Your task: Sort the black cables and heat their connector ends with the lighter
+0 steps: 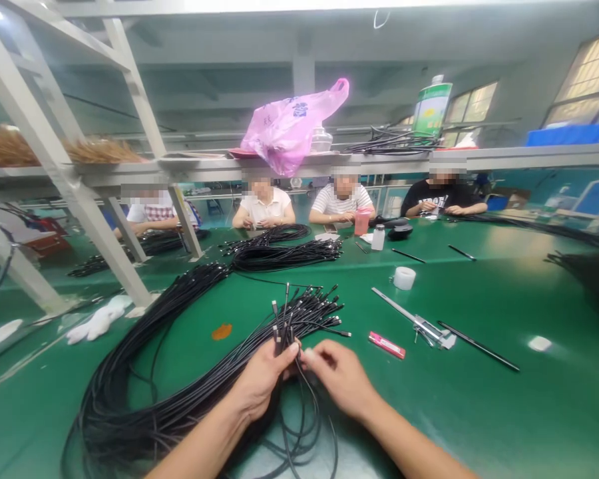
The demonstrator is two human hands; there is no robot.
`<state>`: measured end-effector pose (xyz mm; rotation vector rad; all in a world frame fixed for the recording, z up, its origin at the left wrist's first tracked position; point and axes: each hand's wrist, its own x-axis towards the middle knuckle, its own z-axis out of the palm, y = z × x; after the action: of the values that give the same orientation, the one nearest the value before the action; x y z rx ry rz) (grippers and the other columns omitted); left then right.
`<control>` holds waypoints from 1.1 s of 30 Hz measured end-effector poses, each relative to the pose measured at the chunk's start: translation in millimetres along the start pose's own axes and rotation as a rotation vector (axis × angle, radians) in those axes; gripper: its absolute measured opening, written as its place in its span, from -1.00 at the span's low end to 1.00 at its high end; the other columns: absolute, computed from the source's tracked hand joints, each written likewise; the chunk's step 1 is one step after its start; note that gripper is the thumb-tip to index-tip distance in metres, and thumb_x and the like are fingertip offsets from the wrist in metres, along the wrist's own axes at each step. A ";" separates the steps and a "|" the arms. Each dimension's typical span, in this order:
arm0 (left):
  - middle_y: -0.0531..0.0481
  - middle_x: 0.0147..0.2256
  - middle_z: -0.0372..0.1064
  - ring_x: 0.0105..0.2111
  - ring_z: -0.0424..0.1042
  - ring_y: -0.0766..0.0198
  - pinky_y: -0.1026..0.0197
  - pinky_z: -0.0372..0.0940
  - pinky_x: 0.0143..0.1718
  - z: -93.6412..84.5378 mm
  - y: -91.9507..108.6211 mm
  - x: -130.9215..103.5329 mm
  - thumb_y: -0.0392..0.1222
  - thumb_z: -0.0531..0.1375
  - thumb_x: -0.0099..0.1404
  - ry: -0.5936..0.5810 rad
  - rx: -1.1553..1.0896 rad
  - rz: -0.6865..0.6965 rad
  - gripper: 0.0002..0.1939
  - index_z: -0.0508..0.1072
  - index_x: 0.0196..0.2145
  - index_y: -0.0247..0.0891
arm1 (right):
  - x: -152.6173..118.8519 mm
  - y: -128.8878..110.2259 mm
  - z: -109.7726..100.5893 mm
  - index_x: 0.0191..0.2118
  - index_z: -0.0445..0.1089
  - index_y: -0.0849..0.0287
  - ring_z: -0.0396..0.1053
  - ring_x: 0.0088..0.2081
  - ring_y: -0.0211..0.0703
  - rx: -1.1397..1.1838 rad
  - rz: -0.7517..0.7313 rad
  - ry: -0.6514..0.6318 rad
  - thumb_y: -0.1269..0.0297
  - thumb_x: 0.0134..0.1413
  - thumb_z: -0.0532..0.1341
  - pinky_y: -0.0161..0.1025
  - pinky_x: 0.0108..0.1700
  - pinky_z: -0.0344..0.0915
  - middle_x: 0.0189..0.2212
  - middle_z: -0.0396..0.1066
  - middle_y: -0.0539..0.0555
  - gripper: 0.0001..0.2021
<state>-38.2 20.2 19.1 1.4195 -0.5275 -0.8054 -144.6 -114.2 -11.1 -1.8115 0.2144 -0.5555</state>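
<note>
My left hand (265, 374) is closed around several black cables, whose connector ends stick up above the thumb. Close beside it, my right hand (342, 376) has its thumb and index finger pinched at the same cables; exactly what lies between those fingertips is too small to make out. Under and behind my hands a thick bundle of black cables (190, 392) curves over the green table, its connector ends fanned out just past my left hand. Loose cable loops (299, 426) hang below my hands.
Right of my hands lie a pink-red box cutter (387, 345), a caliper (419, 322), a black rod (479, 346) and a white tape roll (404, 278). More cable coils (284, 255) lie beyond. White gloves (100, 319) rest by the shelf post (87, 226). Several people sit opposite.
</note>
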 end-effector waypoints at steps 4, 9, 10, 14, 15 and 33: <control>-0.03 -0.37 0.42 -0.43 0.53 0.18 0.14 0.43 -0.36 6.0 3.3 -7.5 0.05 0.37 0.15 -0.270 -0.026 -0.161 -0.58 0.37 -0.25 -0.32 | 15.8 10.1 -14.5 0.15 0.24 0.13 0.42 -0.26 -0.13 0.413 0.044 0.173 -0.09 0.13 0.24 -0.18 -0.25 0.40 -0.12 0.40 0.15 -0.43; -0.06 -0.44 0.42 -0.52 0.51 0.26 0.27 0.39 -0.46 15.4 -0.8 -11.0 0.03 0.40 0.09 -0.457 0.012 -0.299 -0.58 0.40 -0.33 -0.38 | 18.7 10.0 -16.3 0.23 0.10 0.06 0.47 -0.28 -0.16 0.574 0.047 0.204 -0.09 0.15 0.24 -0.19 -0.22 0.40 -0.08 0.44 0.15 -0.37; -0.06 -0.44 0.42 -0.53 0.51 0.26 0.28 0.39 -0.47 16.5 -2.1 -10.8 0.03 0.41 0.08 -0.455 0.015 -0.315 -0.57 0.40 -0.35 -0.38 | 18.3 9.7 -15.5 0.20 0.13 0.08 0.46 -0.32 -0.17 0.569 0.044 0.214 -0.09 0.15 0.24 -0.21 -0.25 0.38 -0.16 0.46 0.12 -0.40; -0.09 -0.44 0.44 -0.53 0.53 0.23 0.33 0.36 -0.52 19.4 -5.5 -8.6 0.03 0.43 0.03 -0.426 0.036 -0.329 -0.56 0.40 -0.38 -0.38 | 16.3 13.0 -12.0 0.08 0.21 0.13 0.42 -0.42 -0.18 0.503 0.048 0.219 -0.10 0.17 0.22 -0.24 -0.32 0.35 -0.39 0.47 0.02 -0.49; -0.09 -0.44 0.44 -0.52 0.54 0.22 0.33 0.36 -0.52 20.2 -6.2 -7.7 0.03 0.43 0.02 -0.417 0.041 -0.330 -0.56 0.39 -0.38 -0.38 | 15.8 14.2 -11.3 0.06 0.22 0.13 0.41 -0.42 -0.18 0.473 0.049 0.210 -0.10 0.18 0.20 -0.24 -0.32 0.34 -0.40 0.46 0.01 -0.51; -0.04 -0.46 0.42 -0.51 0.52 0.23 0.30 0.33 -0.48 28.5 -12.0 2.2 0.03 0.38 0.08 -0.418 0.098 -0.253 -0.61 0.40 -0.37 -0.36 | 7.0 10.0 -7.4 -0.15 0.54 0.18 0.48 -0.27 -0.05 0.124 0.060 0.157 -0.18 0.30 -0.03 -0.18 -0.18 0.39 -0.28 0.56 0.15 -0.43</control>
<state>-60.3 0.3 10.1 1.4299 -0.7212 -1.3093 -140.8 -126.6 -17.1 -1.6373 0.3325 -0.6548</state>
